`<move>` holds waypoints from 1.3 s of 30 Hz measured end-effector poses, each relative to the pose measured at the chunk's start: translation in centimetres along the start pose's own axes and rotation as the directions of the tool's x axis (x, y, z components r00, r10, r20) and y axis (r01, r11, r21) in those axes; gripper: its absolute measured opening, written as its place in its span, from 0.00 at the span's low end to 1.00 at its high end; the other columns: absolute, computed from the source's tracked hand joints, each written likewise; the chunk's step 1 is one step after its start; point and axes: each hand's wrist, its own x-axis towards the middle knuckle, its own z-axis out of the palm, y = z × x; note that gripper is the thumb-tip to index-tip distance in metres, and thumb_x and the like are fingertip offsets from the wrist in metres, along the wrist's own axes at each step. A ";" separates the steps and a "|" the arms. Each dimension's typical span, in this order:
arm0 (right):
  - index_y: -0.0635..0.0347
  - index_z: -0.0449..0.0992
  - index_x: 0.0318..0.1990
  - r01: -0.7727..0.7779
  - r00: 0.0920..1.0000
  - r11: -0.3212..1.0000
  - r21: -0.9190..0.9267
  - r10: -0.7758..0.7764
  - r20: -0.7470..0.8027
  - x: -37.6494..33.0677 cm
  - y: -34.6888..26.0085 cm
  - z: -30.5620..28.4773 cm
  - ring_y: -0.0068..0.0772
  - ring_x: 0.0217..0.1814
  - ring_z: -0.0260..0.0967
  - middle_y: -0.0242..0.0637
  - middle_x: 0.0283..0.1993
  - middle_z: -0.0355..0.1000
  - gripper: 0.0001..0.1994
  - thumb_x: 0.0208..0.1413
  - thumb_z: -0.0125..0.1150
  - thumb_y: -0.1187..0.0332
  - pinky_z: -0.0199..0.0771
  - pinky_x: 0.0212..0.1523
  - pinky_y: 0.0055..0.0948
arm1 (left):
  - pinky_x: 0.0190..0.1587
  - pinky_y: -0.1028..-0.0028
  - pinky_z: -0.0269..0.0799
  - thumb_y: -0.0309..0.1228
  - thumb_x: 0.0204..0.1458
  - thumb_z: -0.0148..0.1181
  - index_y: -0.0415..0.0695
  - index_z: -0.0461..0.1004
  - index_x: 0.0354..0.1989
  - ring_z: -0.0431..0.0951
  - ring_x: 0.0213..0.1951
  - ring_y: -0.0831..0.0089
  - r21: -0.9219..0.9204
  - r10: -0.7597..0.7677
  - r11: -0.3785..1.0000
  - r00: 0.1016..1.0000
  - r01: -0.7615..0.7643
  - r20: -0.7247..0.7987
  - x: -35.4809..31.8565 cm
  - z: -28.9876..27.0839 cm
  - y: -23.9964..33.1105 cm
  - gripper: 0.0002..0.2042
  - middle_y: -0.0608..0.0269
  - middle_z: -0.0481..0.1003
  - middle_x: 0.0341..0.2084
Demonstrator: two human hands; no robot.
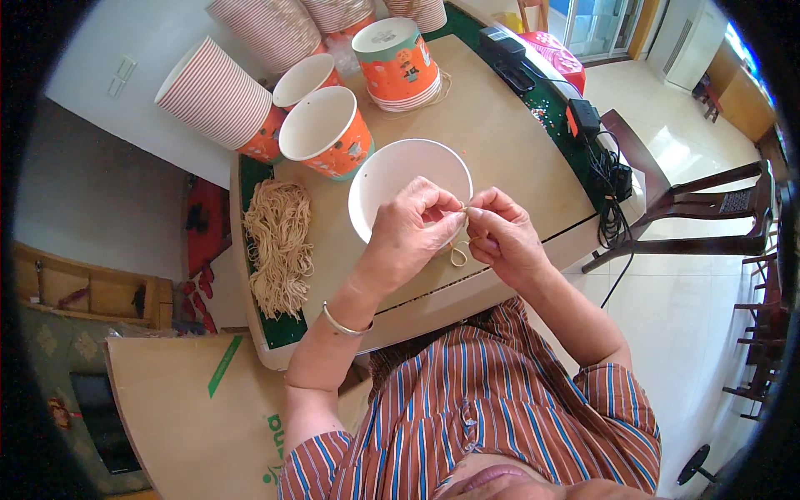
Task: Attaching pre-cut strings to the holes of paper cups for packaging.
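My left hand (408,229) and my right hand (507,233) meet over the near right rim of a white-lined paper bucket (392,171). Both are closed, pinching a thin beige cord (457,257) between thumbs and fingertips. A small loop of the cord hangs below the fingers; the rest is mostly hidden by my hands. Left of the bucket lies a thick bundle of loose beige cords (279,246). Just beyond it stands an orange-printed paper bucket (317,125), its mouth tilted toward me.
Upside-down buckets (398,67) stand at the back with cord round the rims. Tall stacks of nested buckets (212,96) lean at the far left. Black adapters and cables (612,175) lie along the right edge, beside a dark wooden chair (708,208). A cardboard sheet (183,400) stands lower left.
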 end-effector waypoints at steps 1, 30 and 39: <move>0.55 0.72 0.40 -0.001 1.000 1.000 -0.008 0.001 -0.002 0.0 0.0 0.0 0.12 0.17 0.50 0.22 0.22 0.62 0.02 0.64 0.59 0.72 0.48 0.16 0.16 | 0.41 0.78 0.75 0.22 0.55 0.65 0.37 0.78 0.37 0.77 0.37 0.79 0.000 0.000 1.000 1.000 0.000 0.000 0.0 0.0 0.0 0.04 0.65 0.74 0.35; 0.61 0.74 0.47 0.039 0.999 0.977 -0.211 -0.039 0.006 -0.6 -1.2 1.1 0.10 0.18 0.55 0.25 0.27 0.70 0.09 0.65 0.61 0.68 0.51 0.16 0.16 | 0.38 0.75 0.76 0.24 0.56 0.61 0.36 0.75 0.35 0.78 0.33 0.78 -0.242 -0.097 0.964 0.994 0.107 0.055 0.8 -0.8 -0.7 0.04 0.61 0.77 0.30; 0.60 0.76 0.46 0.049 0.996 0.882 -0.469 -0.076 -0.038 -0.3 -1.6 1.4 0.08 0.19 0.55 0.22 0.27 0.70 0.09 0.63 0.64 0.67 0.50 0.16 0.15 | 0.39 0.74 0.76 0.24 0.55 0.61 0.35 0.76 0.34 0.78 0.34 0.77 -0.205 -0.096 0.973 0.993 0.109 0.073 1.0 -1.0 0.0 0.05 0.61 0.77 0.32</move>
